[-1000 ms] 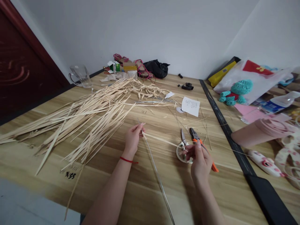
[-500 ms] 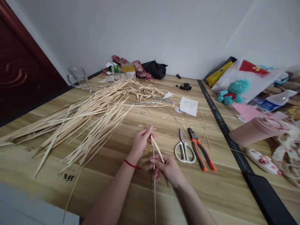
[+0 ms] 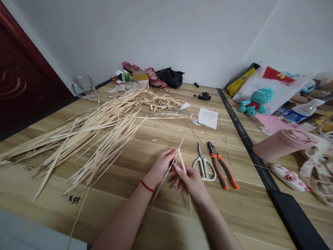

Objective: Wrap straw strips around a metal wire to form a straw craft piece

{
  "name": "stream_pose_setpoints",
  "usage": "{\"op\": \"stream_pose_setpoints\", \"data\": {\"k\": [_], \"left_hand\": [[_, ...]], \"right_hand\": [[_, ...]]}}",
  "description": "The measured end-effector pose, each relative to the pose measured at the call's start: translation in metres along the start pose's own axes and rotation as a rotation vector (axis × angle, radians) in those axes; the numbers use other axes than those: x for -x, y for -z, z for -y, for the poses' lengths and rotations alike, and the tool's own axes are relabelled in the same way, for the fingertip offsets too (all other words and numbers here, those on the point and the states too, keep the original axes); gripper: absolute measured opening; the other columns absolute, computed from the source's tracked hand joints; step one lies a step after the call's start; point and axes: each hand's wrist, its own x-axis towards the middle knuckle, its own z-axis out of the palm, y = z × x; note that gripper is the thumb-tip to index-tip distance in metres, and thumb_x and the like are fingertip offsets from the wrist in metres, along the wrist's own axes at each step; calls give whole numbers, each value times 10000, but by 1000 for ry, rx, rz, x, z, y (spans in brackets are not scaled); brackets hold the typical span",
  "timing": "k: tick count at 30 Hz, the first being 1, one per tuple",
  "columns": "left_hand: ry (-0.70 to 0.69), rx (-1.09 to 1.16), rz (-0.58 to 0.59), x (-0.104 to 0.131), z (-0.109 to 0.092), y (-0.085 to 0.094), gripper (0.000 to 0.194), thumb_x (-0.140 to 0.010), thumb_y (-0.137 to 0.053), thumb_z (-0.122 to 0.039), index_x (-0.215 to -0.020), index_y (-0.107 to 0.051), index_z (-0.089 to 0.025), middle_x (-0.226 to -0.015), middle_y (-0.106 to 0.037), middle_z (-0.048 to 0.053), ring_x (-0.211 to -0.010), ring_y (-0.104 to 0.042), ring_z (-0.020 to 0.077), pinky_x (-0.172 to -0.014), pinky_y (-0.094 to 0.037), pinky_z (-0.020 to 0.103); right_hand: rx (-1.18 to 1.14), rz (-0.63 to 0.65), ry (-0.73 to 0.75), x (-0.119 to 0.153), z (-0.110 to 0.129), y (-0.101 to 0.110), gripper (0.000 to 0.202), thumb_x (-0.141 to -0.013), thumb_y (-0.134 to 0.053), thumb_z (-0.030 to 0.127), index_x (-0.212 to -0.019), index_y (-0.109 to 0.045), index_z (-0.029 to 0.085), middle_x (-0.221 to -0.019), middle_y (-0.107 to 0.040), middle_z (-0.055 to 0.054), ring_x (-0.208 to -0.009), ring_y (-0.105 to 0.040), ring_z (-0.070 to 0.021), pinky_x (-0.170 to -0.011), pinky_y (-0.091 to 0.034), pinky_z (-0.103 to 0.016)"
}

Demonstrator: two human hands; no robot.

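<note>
My left hand (image 3: pixel 164 166), with a red cord round the wrist, is closed in a pinch on a thin metal wire (image 3: pixel 163 180) and the upper end of a pale flat strip (image 3: pixel 181 160). The strip bends over there, and a thin tip sticks up past the fingers. Just below and to the right, my right hand (image 3: pixel 193 184) is closed round the strip, whose tail hangs under the palm. White-handled scissors (image 3: pixel 204 168) lie right of my right hand, beside orange-and-grey pliers (image 3: pixel 221 166).
Bundles of pale strips (image 3: pixel 104 139) spread over the left of the table. Behind stand a glass mug (image 3: pixel 87 88), a black bag (image 3: pixel 170 77) and a white paper note (image 3: pixel 208 118). At the right are a pink roll (image 3: pixel 283 144), a teal crocheted toy (image 3: pixel 260 99) and a bottle (image 3: pixel 303 111).
My left hand has moved right and slightly down, and the wire has swung from near upright to a slant. My right hand has shifted right along with the strip.
</note>
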Motion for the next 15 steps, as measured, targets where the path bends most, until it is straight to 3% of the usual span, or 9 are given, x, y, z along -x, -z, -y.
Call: {"op": "stream_pose_setpoints", "data": {"k": [3, 8, 11, 15], "left_hand": [[-28, 28, 7, -3, 3, 1, 381, -728, -606, -498, -888, -594, -152, -570, -452, -47, -451, -406, 65, -413, -324, 179], [-18, 81, 78, -6, 6, 1, 363, -751, -588, -480, -886, -601, -144, -546, -406, -53, -438, -350, 54, -405, -278, 174], [-3, 73, 130, -6, 6, 2, 365, -789, -529, -487, -907, -602, -150, -505, -340, -70, -380, -265, 50, -368, -223, 186], [8, 9, 109, -5, 7, 2, 364, -782, -528, -498, -912, -592, -165, -499, -349, -70, -352, -282, 57, -352, -218, 190]], "right_hand": [[-48, -85, 69, -3, -1, 3, 386, -745, -614, 521, -770, -626, 137, -646, -642, -32, -427, -531, -92, -380, -425, -194], [-214, -132, 37, -4, -5, 8, 345, -767, -608, 499, -763, -620, 154, -545, -590, 12, -395, -462, -70, -382, -375, -177], [-241, -124, -13, -4, -5, 7, 354, -743, -632, 505, -719, -617, 153, -489, -560, 23, -374, -446, -71, -372, -370, -179], [-272, -47, -76, -4, -2, 3, 470, -744, -570, 595, -748, -651, 132, -534, -602, -23, -419, -518, -104, -401, -438, -210]]}}
